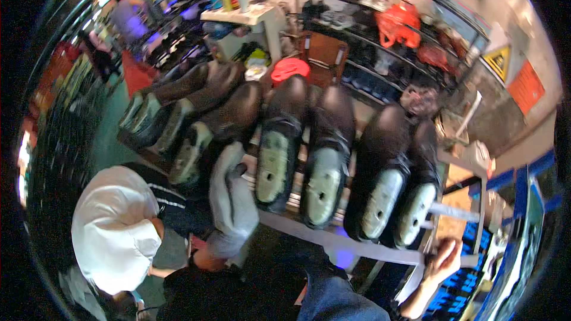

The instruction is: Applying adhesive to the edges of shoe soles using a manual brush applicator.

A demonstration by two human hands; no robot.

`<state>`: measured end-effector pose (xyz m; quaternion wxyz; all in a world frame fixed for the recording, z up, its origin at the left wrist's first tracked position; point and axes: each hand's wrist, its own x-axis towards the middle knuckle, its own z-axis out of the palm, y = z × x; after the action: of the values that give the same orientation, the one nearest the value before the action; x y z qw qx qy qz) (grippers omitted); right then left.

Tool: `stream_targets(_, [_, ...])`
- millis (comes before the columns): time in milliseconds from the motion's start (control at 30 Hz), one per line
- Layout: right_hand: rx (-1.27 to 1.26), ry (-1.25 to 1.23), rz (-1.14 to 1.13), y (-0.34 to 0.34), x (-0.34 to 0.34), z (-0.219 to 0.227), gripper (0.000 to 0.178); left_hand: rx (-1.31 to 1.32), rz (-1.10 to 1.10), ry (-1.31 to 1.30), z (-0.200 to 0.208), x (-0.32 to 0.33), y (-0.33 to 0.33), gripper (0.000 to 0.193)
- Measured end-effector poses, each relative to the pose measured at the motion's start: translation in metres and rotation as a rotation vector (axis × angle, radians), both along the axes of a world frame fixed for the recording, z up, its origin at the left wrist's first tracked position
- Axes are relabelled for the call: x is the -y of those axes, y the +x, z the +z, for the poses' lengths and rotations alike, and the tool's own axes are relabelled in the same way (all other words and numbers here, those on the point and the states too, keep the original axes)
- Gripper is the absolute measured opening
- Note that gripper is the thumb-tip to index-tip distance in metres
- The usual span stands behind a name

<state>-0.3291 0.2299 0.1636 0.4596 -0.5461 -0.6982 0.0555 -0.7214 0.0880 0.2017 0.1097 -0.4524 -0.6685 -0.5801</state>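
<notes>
Several shiny dark brown shoes on pale lasts stand in a row on a metal rack [333, 239], toes away from me. My left hand [232, 205] wears a grey-white glove and reaches up beside a shoe [223, 113] left of the middle. Its gloved fingers look stretched and apart, though blur hides whether they touch that shoe or the rack. At the rack's near right corner, my bare right hand [443, 260] has its fingers curled over the frame. The rightmost shoe [422, 163] is close above it. Each clearly seen last has a dark hole in its top.
A person in a white cap [113, 226] is close on my left. Behind the row stand a brown chair [324, 53], a small white table [244, 15] and shelves [351, 27] of shoes with an orange bag [398, 24]. Blue metal framing [520, 196] rises at right.
</notes>
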Motion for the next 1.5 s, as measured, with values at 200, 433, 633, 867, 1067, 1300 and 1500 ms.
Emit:
stream_targets(200, [0.006, -0.154, 0.058, 0.002, -0.034, -0.007, 0.039, 0.071, 0.070, -0.102, -0.002, -0.018, -0.002, 0.019])
stream_targets(433, [0.018, -0.490, 0.417, -0.030, -0.116, -0.012, 0.055, 1.074, -0.522, 0.237, -0.040, -0.041, -0.007, 0.049])
stream_targets(633, [-1.094, -1.009, 0.364, -0.080, -0.108, 0.009, 0.078, -0.172, -0.531, -0.118, -0.068, -0.033, 0.000, 0.068])
stream_targets(867, [-0.879, -0.959, 0.539, -0.127, -0.083, 0.012, 0.057, 0.816, -0.696, -0.027, -0.020, -0.035, 0.022, 0.045])
stream_targets(1067, [-1.081, -1.044, 0.883, -0.117, -0.057, 0.030, 0.041, 1.468, -1.006, 0.145, -0.023, -0.051, 0.057, 0.058])
stream_targets(1300, [-1.251, -1.021, 0.881, -0.053, -0.035, 0.031, 0.051, 1.356, -0.438, 0.209, -0.023, -0.034, 0.107, 0.066])
stream_targets(1500, [-1.693, -0.642, 0.831, 0.074, 0.050, -0.042, 0.048, 1.412, -0.961, -0.285, -0.014, -0.051, 0.231, 0.066])
